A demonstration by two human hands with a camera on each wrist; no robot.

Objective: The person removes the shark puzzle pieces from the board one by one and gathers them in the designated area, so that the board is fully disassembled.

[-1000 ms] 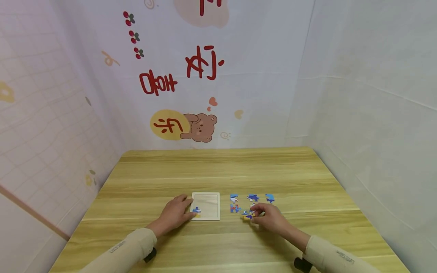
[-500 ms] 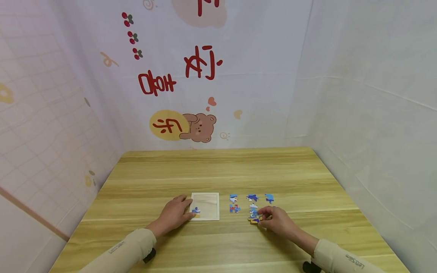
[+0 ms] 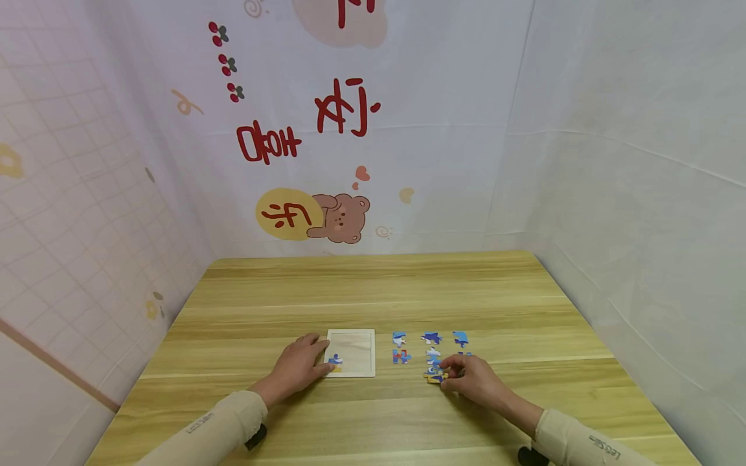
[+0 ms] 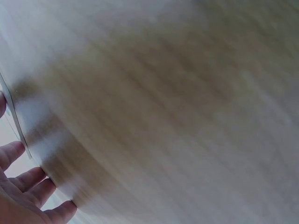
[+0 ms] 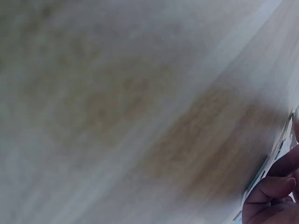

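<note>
A white square puzzle frame (image 3: pixel 351 332) lies on the table, with one blue-and-yellow jigsaw piece (image 3: pixel 335 362) in its lower left corner. My left hand (image 3: pixel 298 364) rests at the frame's left edge, fingers spread, thumb over the lower left corner; in the left wrist view the fingertips (image 4: pixel 29 179) touch along the edge. To the right, my right hand (image 3: pixel 474 380) pinches a blue-and-yellow jigsaw piece (image 3: pixel 434 377) between thumb and index finger, low over the table. Just behind that piece lies a pale blue jigsaw piece (image 3: pixel 432 353).
More jigsaw pieces lie loosely in rows: a blue-and-white piece (image 3: pixel 399 338), a red-and-blue piece (image 3: pixel 400 356), a dark blue piece (image 3: pixel 432 338) and a light blue piece (image 3: pixel 460 338). Another is partly hidden behind the right hand. Fabric walls border the wooden table (image 3: pixel 373 285).
My right hand has moved a little right and toward me with the blue-and-yellow piece, uncovering the pale blue piece. It has barely moved over the last half second. The left hand stays put.
</note>
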